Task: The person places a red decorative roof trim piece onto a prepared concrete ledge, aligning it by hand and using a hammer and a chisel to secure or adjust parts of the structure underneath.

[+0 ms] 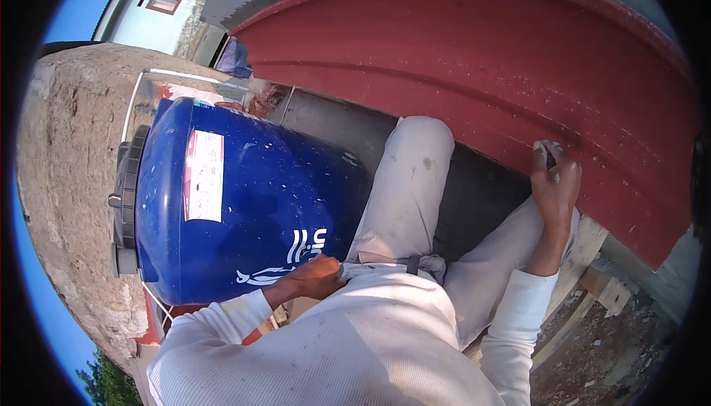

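Observation:
My right hand (557, 184) is raised over my right knee, close to the red painted surface (459, 43). Its fingers are curled together around something small and greyish that I cannot make out. At my left hip, my left hand (315, 278) is closed against the pale trousers (411, 184), beside the hem of my white ribbed shirt (355, 347). What it grips, if anything, is hidden. A big blue plastic tank (259, 176) lies just beyond that hand, with a dark round lid and a white and red label.
A rough brown wall (74, 147) rises behind the tank, with a thin white pipe (133, 102) along it. Wooden boards (585, 247) and rubble (607, 354) lie at the lower right. A pale building (159, 6) stands at the upper left.

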Action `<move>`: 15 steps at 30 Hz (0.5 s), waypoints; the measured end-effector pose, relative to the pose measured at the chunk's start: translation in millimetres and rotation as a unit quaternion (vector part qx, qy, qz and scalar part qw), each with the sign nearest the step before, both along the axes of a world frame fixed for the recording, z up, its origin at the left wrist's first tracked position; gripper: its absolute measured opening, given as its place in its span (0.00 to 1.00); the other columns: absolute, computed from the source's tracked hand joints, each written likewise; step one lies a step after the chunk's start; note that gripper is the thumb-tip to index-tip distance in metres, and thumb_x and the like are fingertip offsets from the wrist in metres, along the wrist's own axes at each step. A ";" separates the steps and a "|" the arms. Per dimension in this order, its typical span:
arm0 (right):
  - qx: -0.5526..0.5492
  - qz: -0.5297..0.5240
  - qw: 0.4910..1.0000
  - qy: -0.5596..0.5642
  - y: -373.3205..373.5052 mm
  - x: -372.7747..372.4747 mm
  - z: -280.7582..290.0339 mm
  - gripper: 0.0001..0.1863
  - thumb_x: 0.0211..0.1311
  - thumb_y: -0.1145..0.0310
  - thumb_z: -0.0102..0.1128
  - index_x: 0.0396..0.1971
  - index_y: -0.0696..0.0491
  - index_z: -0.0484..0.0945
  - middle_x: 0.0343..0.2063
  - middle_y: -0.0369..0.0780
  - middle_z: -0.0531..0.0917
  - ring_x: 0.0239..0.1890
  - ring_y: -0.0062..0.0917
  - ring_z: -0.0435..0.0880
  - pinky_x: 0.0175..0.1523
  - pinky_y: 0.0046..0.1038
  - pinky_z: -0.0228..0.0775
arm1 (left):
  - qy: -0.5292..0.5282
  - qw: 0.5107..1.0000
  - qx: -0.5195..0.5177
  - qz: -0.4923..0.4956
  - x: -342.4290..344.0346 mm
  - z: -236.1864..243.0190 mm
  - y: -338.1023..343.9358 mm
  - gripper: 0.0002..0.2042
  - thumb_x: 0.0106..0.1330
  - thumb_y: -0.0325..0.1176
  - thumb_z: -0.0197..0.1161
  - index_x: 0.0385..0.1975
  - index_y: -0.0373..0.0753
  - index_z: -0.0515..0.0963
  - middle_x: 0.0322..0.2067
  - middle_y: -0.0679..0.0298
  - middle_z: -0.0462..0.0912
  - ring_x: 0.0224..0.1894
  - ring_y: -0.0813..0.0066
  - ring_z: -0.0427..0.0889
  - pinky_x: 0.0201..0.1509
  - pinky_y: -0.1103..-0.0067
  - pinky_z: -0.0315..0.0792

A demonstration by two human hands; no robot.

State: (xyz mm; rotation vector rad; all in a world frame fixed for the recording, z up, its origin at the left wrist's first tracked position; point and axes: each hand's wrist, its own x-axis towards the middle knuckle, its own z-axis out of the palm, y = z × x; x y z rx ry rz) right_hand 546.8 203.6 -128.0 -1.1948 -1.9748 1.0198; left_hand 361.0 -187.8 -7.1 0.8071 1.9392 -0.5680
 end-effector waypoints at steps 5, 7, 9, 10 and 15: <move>0.008 -0.013 1.000 0.014 -2.0 -6.6 -0.3 0.17 0.70 0.66 0.62 0.45 0.65 0.88 0.39 0.58 0.89 0.44 0.51 0.91 0.51 0.40 0.80 | -0.008 0.999 -0.043 0.011 4.2 52.5 48.2 0.22 0.70 0.46 0.58 0.43 0.27 0.83 0.42 0.41 0.84 0.53 0.48 0.80 0.63 0.58 0.74; 0.007 -0.010 1.000 0.011 0.8 -7.3 0.7 0.17 0.70 0.66 0.62 0.45 0.65 0.88 0.39 0.58 0.89 0.44 0.51 0.92 0.52 0.40 0.80 | -0.007 0.998 -0.056 0.005 -2.4 59.9 59.2 0.22 0.71 0.46 0.58 0.42 0.27 0.83 0.43 0.42 0.84 0.53 0.49 0.80 0.62 0.58 0.74; 0.006 -0.007 1.000 0.008 2.5 -8.8 0.7 0.17 0.70 0.66 0.62 0.45 0.66 0.88 0.39 0.58 0.89 0.44 0.51 0.92 0.52 0.39 0.80 | -0.005 0.998 -0.070 -0.001 -5.7 69.8 65.4 0.22 0.71 0.46 0.58 0.41 0.27 0.84 0.43 0.43 0.85 0.53 0.50 0.80 0.62 0.58 0.75; 0.017 -0.012 1.000 0.009 2.5 -10.1 -0.3 0.17 0.70 0.66 0.62 0.45 0.66 0.88 0.39 0.58 0.89 0.44 0.51 0.92 0.51 0.39 0.80 | 0.002 0.999 -0.020 -0.029 -6.5 78.0 67.1 0.22 0.70 0.46 0.58 0.40 0.27 0.84 0.43 0.43 0.85 0.53 0.49 0.80 0.61 0.59 0.75; -0.011 -0.004 0.999 -0.030 3.2 -7.7 12.2 0.18 0.70 0.65 0.62 0.45 0.67 0.88 0.37 0.59 0.89 0.42 0.50 0.92 0.50 0.39 0.80 | 0.060 0.990 0.060 -0.114 -16.6 145.5 120.8 0.19 0.66 0.43 0.61 0.35 0.28 0.85 0.38 0.45 0.85 0.49 0.52 0.81 0.55 0.60 0.77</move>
